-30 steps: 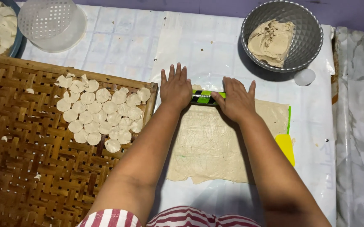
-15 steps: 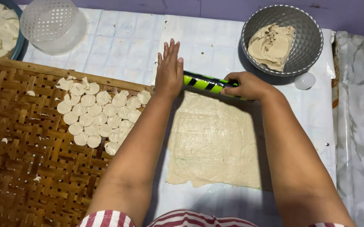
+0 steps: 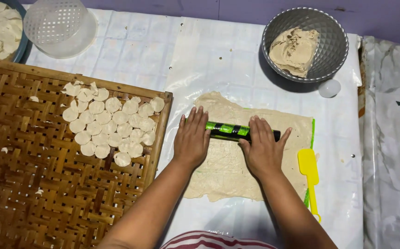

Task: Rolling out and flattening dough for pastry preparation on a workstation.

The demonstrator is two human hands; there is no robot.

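Observation:
A thin sheet of pale dough [image 3: 227,170] lies flat on a green board [image 3: 311,127] in front of me. Across its upper half lies a green-and-black striped roller [image 3: 230,130]. My left hand [image 3: 191,140] presses palm-down on the roller's left end, fingers stretched out. On the roller's right end rests my right hand [image 3: 262,150], also flat. Both forearms reach in from the bottom edge.
A woven bamboo tray [image 3: 34,184] at the left holds several small round dough discs [image 3: 110,124]. A grey bowl [image 3: 336,41] with a dough lump stands at the back right. A yellow spatula [image 3: 310,173] lies right of the sheet. A white plastic container [image 3: 59,25] sits at the back left.
Both hands and the roller have come back toward me from the far edge of the dough sheet to its upper half.

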